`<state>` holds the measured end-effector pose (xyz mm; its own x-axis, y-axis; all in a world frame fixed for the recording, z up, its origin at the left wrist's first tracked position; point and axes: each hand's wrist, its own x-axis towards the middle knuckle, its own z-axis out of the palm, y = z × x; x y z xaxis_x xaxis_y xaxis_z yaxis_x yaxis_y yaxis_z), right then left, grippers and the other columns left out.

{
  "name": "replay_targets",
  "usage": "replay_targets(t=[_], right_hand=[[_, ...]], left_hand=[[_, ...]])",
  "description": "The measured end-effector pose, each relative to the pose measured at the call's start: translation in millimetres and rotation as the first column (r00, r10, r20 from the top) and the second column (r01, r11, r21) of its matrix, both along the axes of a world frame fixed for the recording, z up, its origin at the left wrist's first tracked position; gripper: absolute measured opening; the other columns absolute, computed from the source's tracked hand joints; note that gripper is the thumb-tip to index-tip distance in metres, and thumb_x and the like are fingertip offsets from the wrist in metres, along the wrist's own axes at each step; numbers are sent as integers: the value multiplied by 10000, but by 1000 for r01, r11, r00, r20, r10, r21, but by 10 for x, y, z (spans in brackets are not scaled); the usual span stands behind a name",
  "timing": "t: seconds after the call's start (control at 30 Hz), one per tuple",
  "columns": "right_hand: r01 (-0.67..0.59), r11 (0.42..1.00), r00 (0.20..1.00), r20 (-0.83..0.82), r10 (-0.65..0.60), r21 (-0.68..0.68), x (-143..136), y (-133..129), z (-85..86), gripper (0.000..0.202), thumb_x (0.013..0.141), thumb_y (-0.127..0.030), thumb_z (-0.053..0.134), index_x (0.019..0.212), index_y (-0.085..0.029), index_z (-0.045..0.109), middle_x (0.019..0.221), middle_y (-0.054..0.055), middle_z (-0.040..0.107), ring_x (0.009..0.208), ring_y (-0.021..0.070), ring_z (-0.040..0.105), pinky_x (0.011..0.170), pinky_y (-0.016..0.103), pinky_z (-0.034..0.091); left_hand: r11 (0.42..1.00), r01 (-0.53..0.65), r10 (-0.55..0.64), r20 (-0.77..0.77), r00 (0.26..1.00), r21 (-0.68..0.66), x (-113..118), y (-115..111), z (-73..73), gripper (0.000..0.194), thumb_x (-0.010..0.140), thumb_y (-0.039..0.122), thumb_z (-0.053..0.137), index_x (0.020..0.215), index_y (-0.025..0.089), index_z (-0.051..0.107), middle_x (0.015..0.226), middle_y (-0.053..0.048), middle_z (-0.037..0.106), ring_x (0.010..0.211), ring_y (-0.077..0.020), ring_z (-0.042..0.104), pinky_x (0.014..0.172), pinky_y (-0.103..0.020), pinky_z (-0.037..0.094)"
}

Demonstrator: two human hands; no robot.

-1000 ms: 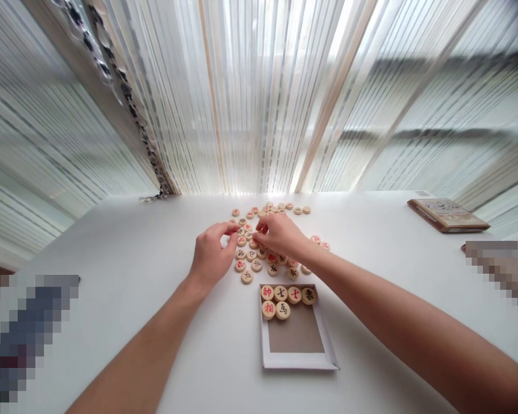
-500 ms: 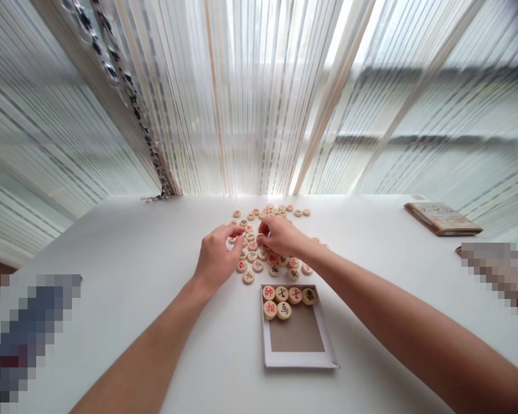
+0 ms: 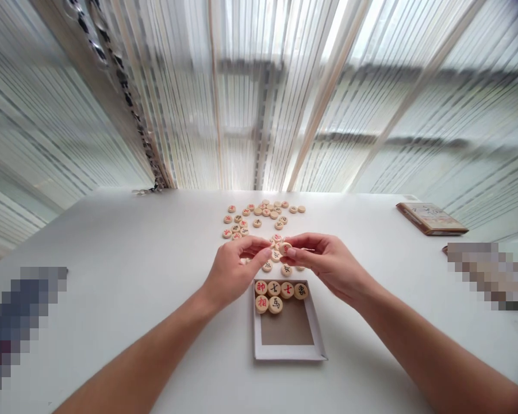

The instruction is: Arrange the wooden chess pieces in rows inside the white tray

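Observation:
My right hand (image 3: 327, 259) pinches a round wooden piece with a red character (image 3: 285, 249) between thumb and fingers, just above the scattered pieces. Facing it is my left hand (image 3: 237, 264), its thumb and fingers pressed toward each other; whether anything small is between them is hidden. Beneath and behind both hands lie several round pieces (image 3: 286, 269) with red or black characters. Nearer to me, a shallow open box (image 3: 284, 352) holds two rows of pieces at its far end, among them a black-marked one (image 3: 275, 305) and a red-marked one (image 3: 262, 304).
More loose pieces (image 3: 257, 222) spread across the far middle of the white table (image 3: 133, 259). A flat box with a picture (image 3: 433, 218) lies at the far right. Blurred-out items sit at both sides. A striped curtain (image 3: 259, 98) hangs behind the table.
Both hands have come nearer to the box, and my right hand has lifted a piece from the pile. The view has shifted slightly.

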<state>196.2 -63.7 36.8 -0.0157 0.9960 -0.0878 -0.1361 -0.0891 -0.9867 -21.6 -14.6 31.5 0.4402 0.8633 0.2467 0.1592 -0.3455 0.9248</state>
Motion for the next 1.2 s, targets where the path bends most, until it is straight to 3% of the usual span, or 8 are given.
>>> replay_targets(t=[0.13,0.3,0.47,0.67,0.87,1.0,1.2], right_hand=[[9,1000,994,-109,-9,-3,-77,-109,-97,353,676,-387,1029,939,-210,875,976,77,838,880,212,801,847,338,660],[-1,1000,989,-148,2,9,-97,-182,-136,302,697,-336,1024,940,-227,883,888,57,839,798,177,801,764,275,673],[11,997,992,-125,-2,78,-75,-273,-131,224,779,-294,980,973,-235,885,812,44,829,753,159,789,693,231,651],[41,992,992,-126,-26,115,-98,-310,-78,244,706,-280,1024,906,-256,888,833,36,838,762,161,776,670,224,636],[66,986,994,-98,-52,150,-109,-310,-52,268,670,-347,1039,875,-260,889,832,48,831,725,185,752,629,277,634],[34,992,993,-117,-20,123,-87,-310,-78,230,731,-317,1010,925,-262,898,810,43,832,755,185,776,691,272,654],[-17,999,987,-161,24,43,-54,-315,-124,295,838,-348,940,1112,-258,879,920,66,854,837,218,819,831,362,699]], left_hand=[[981,131,-112,138,984,-141,66,-114,24,229,944,370,793,1086,202,855,1043,-87,857,996,-248,817,929,-371,660],[969,132,-96,174,980,-209,80,-159,24,176,909,338,844,1019,204,869,1001,-77,864,949,-237,824,889,-347,673],[978,118,-91,156,984,-172,111,-234,64,110,910,280,841,978,197,866,927,-50,859,858,-193,816,819,-288,676],[996,76,-67,158,985,-50,136,-297,95,69,896,223,836,956,203,864,912,-51,840,841,-188,788,746,-272,668],[998,56,-53,151,987,-16,149,-327,47,119,883,292,866,966,207,867,949,-82,833,890,-226,788,755,-311,684],[990,74,-50,192,980,-119,157,-332,67,97,890,259,852,965,199,872,930,-68,851,862,-217,810,772,-305,702],[944,120,-32,276,961,-309,175,-312,82,170,883,279,864,1025,186,868,910,-61,868,832,-235,846,786,-329,730]])
